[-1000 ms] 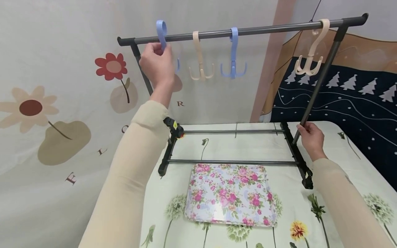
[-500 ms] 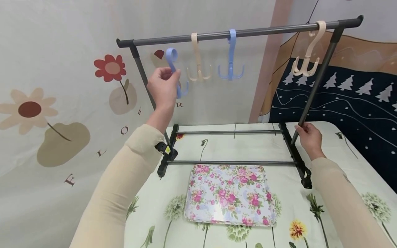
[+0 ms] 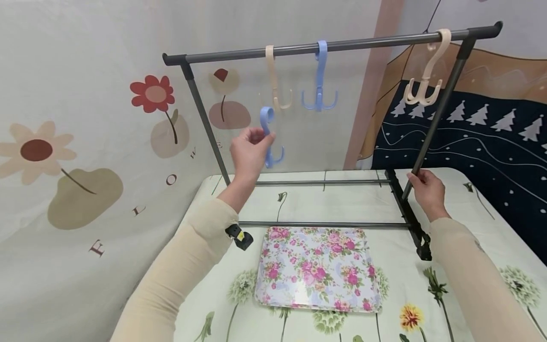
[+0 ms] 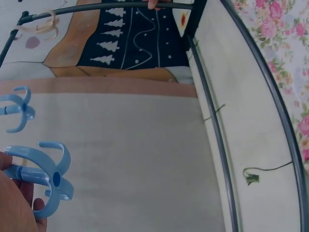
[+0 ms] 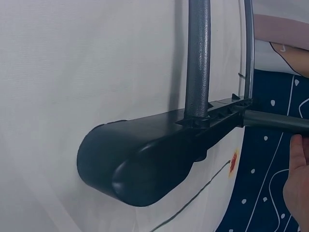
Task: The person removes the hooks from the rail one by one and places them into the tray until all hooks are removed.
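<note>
My left hand (image 3: pixel 249 152) pinches a blue multi-prong hanging hook (image 3: pixel 266 124) by its stem, below the rack's top bar and off it. In the left wrist view the prongs of this blue hook (image 4: pixel 55 179) point away from the fingers. My right hand (image 3: pixel 429 194) grips the right upright of the dark metal rack (image 3: pixel 440 109) near its base. A beige hook (image 3: pixel 273 78), another blue hook (image 3: pixel 319 78) and a beige hook (image 3: pixel 427 71) at the far right hang from the top bar (image 3: pixel 363 45).
A floral tray (image 3: pixel 318 268) lies on the flower-print tablecloth (image 3: pixel 231 323) in front of the rack. Two lower rods (image 3: pixel 325 224) join the rack's feet. The black right foot (image 5: pixel 140 159) rests on the cloth. A printed curtain (image 3: pixel 94 71) hangs behind.
My left hand has lifted the blue hook off the top bar's left end and carried it down and to the right. The right hand keeps hold of the upright.
</note>
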A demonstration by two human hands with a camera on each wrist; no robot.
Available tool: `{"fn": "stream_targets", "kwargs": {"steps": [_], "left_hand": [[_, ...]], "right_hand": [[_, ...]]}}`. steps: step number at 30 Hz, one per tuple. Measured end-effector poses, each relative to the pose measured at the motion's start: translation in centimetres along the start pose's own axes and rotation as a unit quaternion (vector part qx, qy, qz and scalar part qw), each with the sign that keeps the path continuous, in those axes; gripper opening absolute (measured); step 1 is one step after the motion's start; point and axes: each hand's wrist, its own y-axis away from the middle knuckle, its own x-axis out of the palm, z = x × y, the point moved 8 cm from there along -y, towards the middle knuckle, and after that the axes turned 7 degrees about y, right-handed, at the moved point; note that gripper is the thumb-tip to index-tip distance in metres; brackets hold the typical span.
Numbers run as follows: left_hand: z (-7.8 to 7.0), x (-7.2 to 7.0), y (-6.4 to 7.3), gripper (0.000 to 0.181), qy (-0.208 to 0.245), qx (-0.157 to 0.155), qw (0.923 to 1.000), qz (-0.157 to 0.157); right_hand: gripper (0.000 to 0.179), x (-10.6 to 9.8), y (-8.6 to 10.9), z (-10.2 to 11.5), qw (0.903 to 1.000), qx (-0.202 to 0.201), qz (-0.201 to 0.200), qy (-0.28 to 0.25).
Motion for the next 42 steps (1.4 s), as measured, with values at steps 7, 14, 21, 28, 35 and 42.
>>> {"fn": "stream_targets", "kwargs": {"steps": [7,14,21,28,35,42], "left_hand": [[2.3,1.7,1.8,0.020,0.002,-0.009,0.9993,0.035],[4.0,3.6,3.6,0.020,0.027,-0.031,0.9962,0.077],[5.1,6.2,5.6,0.018,0.047,-0.023,0.9871,0.151],[6.1,9.0,8.0,0.018,0.046,-0.037,0.9731,0.223],[7.8,11.0,10.7,0.014,0.023,-0.065,0.9577,0.280],[9.8,11.9,12.5,0.014,-0.006,-0.080,0.9501,0.301]], "right_hand": [[0.050,0.0,0.1,0.1,1.0000,-0.001,0.000,0.001],[0.050,0.0,0.0,0.0,1.0000,-0.001,-0.001,0.001],[0.053,0.2,-0.1,-0.1,1.0000,-0.001,0.005,0.002],[0.053,0.2,-0.1,-0.2,1.0000,0.000,0.006,0.003],[0.055,0.3,-0.2,-0.4,1.0000,-0.001,0.008,-0.002],[0.056,0.2,-0.2,-0.2,0.9999,-0.005,0.009,-0.002]]}}
